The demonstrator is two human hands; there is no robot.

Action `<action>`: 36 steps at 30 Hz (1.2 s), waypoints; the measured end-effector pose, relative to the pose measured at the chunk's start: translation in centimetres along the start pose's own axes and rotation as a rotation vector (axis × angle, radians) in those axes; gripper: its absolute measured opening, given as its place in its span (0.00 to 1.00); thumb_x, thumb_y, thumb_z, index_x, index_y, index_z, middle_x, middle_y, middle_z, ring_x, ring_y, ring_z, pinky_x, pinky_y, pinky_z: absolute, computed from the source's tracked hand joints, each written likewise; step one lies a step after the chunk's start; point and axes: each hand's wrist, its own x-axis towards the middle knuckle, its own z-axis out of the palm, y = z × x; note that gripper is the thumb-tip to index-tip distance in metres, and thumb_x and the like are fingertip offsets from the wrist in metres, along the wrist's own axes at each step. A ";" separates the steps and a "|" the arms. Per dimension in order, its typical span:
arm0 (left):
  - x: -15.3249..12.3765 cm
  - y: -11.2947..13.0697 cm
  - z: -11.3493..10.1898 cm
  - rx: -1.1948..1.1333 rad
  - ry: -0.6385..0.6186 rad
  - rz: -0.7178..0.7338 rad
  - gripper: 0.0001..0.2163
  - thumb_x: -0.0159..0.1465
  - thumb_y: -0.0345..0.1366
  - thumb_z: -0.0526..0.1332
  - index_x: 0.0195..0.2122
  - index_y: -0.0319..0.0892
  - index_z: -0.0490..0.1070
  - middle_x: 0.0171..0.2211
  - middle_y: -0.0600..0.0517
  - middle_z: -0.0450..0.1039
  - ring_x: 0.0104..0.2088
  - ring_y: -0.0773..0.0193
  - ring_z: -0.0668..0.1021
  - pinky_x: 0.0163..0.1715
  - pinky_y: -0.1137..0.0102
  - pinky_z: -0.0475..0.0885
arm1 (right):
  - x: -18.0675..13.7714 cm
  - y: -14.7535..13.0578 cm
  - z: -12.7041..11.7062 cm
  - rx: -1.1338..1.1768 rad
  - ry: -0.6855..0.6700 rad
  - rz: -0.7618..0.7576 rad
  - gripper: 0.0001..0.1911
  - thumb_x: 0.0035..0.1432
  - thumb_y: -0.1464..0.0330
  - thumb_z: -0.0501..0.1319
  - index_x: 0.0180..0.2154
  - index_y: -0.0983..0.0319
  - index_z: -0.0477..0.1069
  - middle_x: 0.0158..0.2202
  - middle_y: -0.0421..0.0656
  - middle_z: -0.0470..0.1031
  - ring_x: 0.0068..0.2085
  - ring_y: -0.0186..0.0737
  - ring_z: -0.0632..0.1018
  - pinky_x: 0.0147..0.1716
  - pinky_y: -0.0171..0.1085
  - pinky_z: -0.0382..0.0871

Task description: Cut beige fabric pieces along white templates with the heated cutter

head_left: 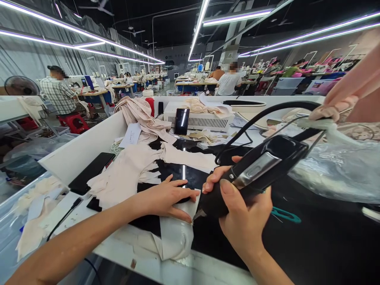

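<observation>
My right hand (246, 213) is wrapped round a black corded electric cloth cutter (252, 170) with a silver lever on its side. The cutter tilts down to the left, and its small metal tip is close to the right edge of a pale fabric strip (178, 237). On that strip my left hand (169, 198) lies flat with its fingers spread, pressing it to the black work surface (297, 245). Left of my left hand are cream fabric pieces (127, 166), overlapping with fringed ends. Another cream piece (190, 156) lies just beyond it.
A phone (181, 121) leans upright against a white vented box (202, 116). A black tablet-like device (92, 172) lies at left. A teal tool (286, 215) and a clear plastic bag (335, 170) are at right. The cutter's cable (261, 113) hangs from tied pink cloth (341, 99). Co-workers sit farther off.
</observation>
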 end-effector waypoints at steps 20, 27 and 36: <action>-0.3 0.0 -0.5 -0.061 -0.014 0.017 0.25 0.80 0.47 0.76 0.75 0.55 0.76 0.79 0.47 0.76 0.90 0.36 0.56 0.86 0.23 0.42 | 0.8 0.6 -0.1 0.020 0.047 -0.004 0.24 0.64 0.53 0.85 0.52 0.50 0.78 0.33 0.33 0.84 0.26 0.38 0.82 0.28 0.38 0.83; -0.2 0.1 -0.5 -0.066 -0.021 0.011 0.22 0.80 0.49 0.75 0.71 0.56 0.78 0.80 0.50 0.75 0.90 0.35 0.56 0.86 0.23 0.43 | 1.0 0.7 -0.3 0.001 0.066 -0.023 0.23 0.67 0.55 0.84 0.55 0.49 0.77 0.34 0.33 0.83 0.27 0.39 0.82 0.29 0.39 0.83; -0.1 0.1 -0.6 -0.033 -0.031 0.027 0.22 0.80 0.46 0.76 0.72 0.54 0.76 0.80 0.48 0.76 0.90 0.37 0.56 0.86 0.24 0.46 | 0.9 0.9 -0.1 -0.011 0.058 -0.010 0.19 0.67 0.59 0.83 0.51 0.50 0.78 0.34 0.32 0.84 0.27 0.36 0.82 0.29 0.36 0.83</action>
